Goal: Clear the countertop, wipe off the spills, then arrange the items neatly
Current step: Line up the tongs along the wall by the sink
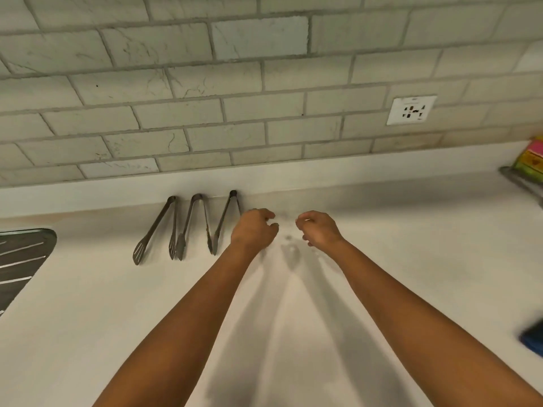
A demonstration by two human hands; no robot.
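Tongs point(226, 223), third and rightmost of three metal pairs lined up along the back of the countertop point(382, 259), hinge end touching the low upstand at twelve o'clock, tips toward six. Long axis near vertical in the view, leaning slightly from upper right to lower left. Neighbouring pairs, the middle tongs point(192, 226) and slotted tongs point(155, 230), fanned the same way, well toward nine o'clock from the hands.

Left hand point(254, 232) just beside the rightmost pair, at its three o'clock, fingers loosely curled, holding nothing; contact with the metal not clear. Right hand point(320, 230) farther off at three o'clock again, also relaxed and empty, apart from the left with bare surface between. Faint smudge point(289, 251) below that gap, possibly a residue or only a shadow; cannot tell.

Probably the arranging stage, with the left hand the nearer one for any straightening of the row. Wall socket point(411, 110) at one o'clock, sink drainer point(23, 259) at nine, coloured packet point(530, 160) and a blurred blue thing point(531, 339) at three.
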